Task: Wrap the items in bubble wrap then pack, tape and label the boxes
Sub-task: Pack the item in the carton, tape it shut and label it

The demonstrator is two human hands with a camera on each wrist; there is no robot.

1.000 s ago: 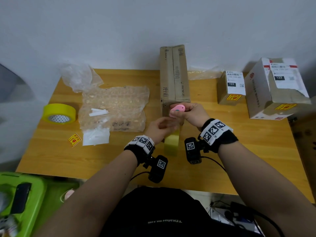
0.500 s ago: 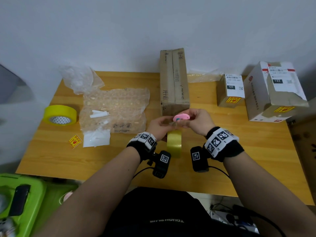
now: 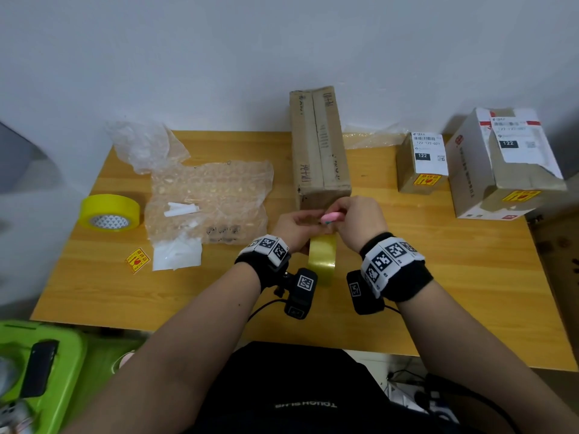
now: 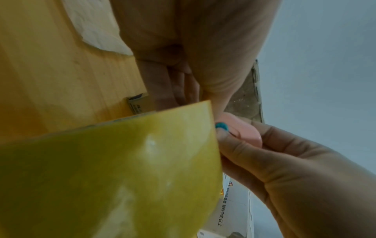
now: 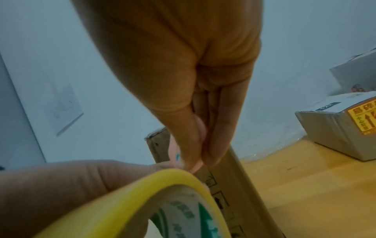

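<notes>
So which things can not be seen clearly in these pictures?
- Pink cutter: its blade is hidden by the right hand in every view.
- Held tape roll: the left hand covers the loose end, head view.
- Small box: label text too small, head view.
- Items under the bubble wrap: blurred, unidentifiable.

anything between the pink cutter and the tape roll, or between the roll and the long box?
Nothing visible. The right hand pinches the pink cutter right at the top edge of the tape roll, which the left hand holds. The long box stands directly behind the hands, with no object between.
</notes>
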